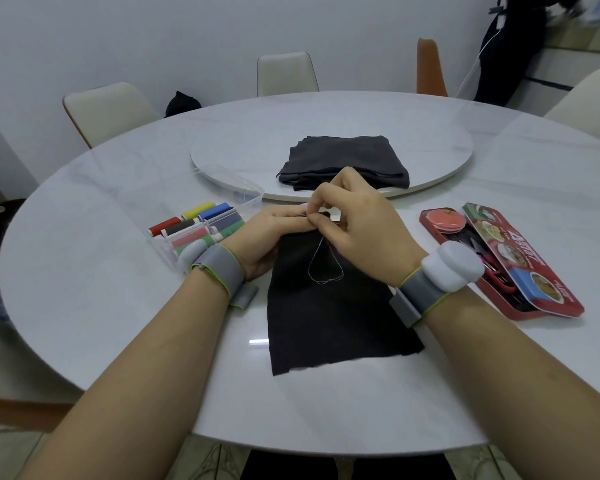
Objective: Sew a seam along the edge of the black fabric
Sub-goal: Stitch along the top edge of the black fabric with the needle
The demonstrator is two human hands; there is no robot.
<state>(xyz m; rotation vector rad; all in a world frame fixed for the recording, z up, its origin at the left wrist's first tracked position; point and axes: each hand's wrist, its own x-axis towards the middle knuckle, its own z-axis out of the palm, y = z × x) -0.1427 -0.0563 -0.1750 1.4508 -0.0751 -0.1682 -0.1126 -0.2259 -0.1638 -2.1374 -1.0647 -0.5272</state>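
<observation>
At the far edge of the black fabric (326, 317), mid-stitch.
Both hands are together: left hand (271, 233) pinching the cloth's top edge, right hand (357, 220) nipping what looks like the needle. Fabric's flat on the counter (118, 271), loose thread (324, 268) looped on it. Can't see finished stitches, so most seems left.

The far edge of the black fabric (326, 306) is hidden under the left hand (267, 233) and the right hand (357, 223), so the seam there cannot be seen. The needle between the fingertips (310, 220) is too small to tell. The thread (323, 265) shows only as a thin loop, and its ends are hidden. The right hand covers part of the folded cloth (343, 157). The tin's (465, 271) contents are partly hidden under its lid (520, 258).
</observation>
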